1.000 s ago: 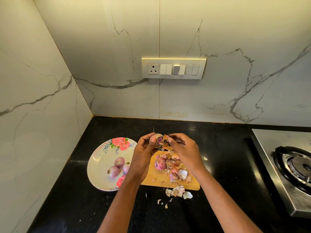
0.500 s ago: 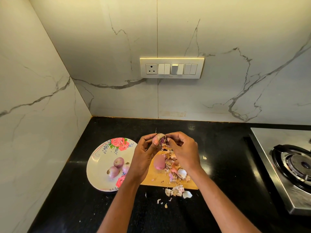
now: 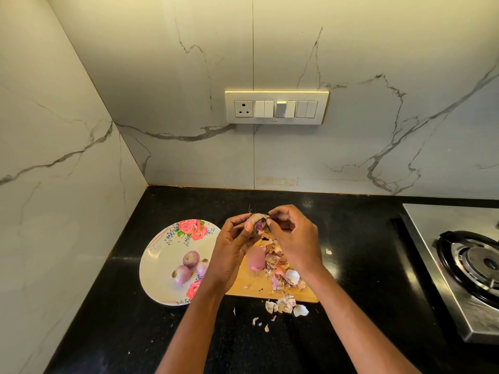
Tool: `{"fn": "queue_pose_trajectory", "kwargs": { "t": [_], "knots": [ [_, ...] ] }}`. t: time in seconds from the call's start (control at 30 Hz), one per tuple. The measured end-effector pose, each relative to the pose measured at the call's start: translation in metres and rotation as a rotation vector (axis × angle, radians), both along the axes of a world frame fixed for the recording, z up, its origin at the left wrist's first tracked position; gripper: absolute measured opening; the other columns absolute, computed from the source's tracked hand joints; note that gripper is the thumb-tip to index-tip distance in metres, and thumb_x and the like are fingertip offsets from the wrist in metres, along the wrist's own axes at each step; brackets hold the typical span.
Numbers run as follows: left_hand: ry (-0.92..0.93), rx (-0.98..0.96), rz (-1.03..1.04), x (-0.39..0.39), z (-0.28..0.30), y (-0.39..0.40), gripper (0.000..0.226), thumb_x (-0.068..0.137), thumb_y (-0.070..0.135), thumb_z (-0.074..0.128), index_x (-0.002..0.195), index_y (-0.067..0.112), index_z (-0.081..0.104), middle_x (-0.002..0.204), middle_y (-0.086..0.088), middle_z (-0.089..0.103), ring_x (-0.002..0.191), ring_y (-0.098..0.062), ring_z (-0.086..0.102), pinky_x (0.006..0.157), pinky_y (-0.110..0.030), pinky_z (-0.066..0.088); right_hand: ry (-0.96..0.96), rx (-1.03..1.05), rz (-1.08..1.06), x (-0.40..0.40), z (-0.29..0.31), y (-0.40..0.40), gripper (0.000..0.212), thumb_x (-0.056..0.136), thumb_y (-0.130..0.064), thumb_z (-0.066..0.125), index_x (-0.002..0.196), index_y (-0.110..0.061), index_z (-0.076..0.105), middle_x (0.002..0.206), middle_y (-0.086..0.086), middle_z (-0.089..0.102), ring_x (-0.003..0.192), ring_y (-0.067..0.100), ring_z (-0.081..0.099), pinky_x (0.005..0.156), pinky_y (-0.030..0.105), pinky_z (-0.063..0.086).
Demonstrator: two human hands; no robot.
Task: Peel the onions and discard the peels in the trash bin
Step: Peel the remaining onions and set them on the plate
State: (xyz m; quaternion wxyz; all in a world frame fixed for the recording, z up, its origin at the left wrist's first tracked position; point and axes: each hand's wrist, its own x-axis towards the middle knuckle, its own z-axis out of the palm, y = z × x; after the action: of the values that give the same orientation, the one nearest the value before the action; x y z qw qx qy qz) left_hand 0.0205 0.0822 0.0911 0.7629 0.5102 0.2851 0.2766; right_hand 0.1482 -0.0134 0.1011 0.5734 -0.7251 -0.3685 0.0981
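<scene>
My left hand [image 3: 232, 249] holds a small purple onion [image 3: 258, 224] above the wooden cutting board [image 3: 253, 288]. My right hand [image 3: 295, 238] pinches the papery skin at the onion's right side with thumb and forefinger. A peeled pink onion [image 3: 256, 259] lies on the board beside a heap of peels [image 3: 283, 271]. Three unpeeled onions [image 3: 189, 265] rest on the flowered white plate [image 3: 159, 263] to the left. More peel scraps [image 3: 286, 306] lie on the black counter in front of the board. No trash bin is in view.
A steel gas stove [image 3: 464, 263] fills the right side of the black counter [image 3: 121, 319]. Marble walls meet in a corner at the left, and a switch panel [image 3: 276, 107] is on the back wall. One peel chip [image 3: 328, 251] lies right of the board.
My right fingers have closed in onto the onion's skin, and the onion has turned a little in my left hand. Both hands stayed above the board.
</scene>
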Motion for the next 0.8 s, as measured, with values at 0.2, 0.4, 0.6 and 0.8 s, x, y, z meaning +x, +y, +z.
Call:
{"fn": "queue_pose_trajectory", "kwargs": {
  "t": [0.2,0.4,0.6,0.8],
  "knots": [
    [-0.083,-0.114,-0.011,0.000,0.005,-0.001,0.041,0.091,0.017,0.060,0.132,0.010,0.055,0.119,-0.005,0.074,0.115,-0.027,0.069,0.092,-0.030,0.059,-0.013,-0.144,-0.112,0.027,-0.014,-0.002,0.013,0.094,-0.013,0.069,0.106,-0.019,0.072,0.092,-0.016,0.068,0.088,-0.002,0.067,0.072,0.008,0.051],
    [-0.072,-0.085,0.011,-0.001,0.007,0.004,0.033,0.098,0.011,0.056,0.131,0.011,0.055,0.112,0.002,0.076,0.113,-0.023,0.070,0.092,-0.030,0.059,0.021,-0.271,-0.042,0.034,-0.022,-0.009,0.018,0.098,-0.027,0.065,0.112,-0.021,0.074,0.110,-0.007,0.070,0.094,0.002,0.066,0.073,0.009,0.050],
    [0.000,0.021,0.041,0.003,0.000,0.002,0.039,0.093,0.023,0.063,0.131,0.015,0.056,0.125,-0.004,0.071,0.118,-0.022,0.068,0.097,-0.033,0.056,0.031,-0.067,0.110,0.003,0.007,-0.004,0.023,0.089,-0.033,0.074,0.107,-0.019,0.076,0.100,-0.011,0.074,0.094,-0.001,0.069,0.082,0.015,0.056],
    [0.043,0.109,0.031,0.003,-0.001,0.002,0.043,0.092,0.025,0.065,0.133,0.013,0.057,0.126,-0.001,0.070,0.120,-0.019,0.066,0.093,-0.030,0.055,0.019,-0.055,0.058,0.002,0.003,-0.005,0.015,0.090,-0.023,0.076,0.104,-0.020,0.077,0.094,-0.012,0.075,0.090,-0.002,0.069,0.079,0.013,0.054]
  ]
}}
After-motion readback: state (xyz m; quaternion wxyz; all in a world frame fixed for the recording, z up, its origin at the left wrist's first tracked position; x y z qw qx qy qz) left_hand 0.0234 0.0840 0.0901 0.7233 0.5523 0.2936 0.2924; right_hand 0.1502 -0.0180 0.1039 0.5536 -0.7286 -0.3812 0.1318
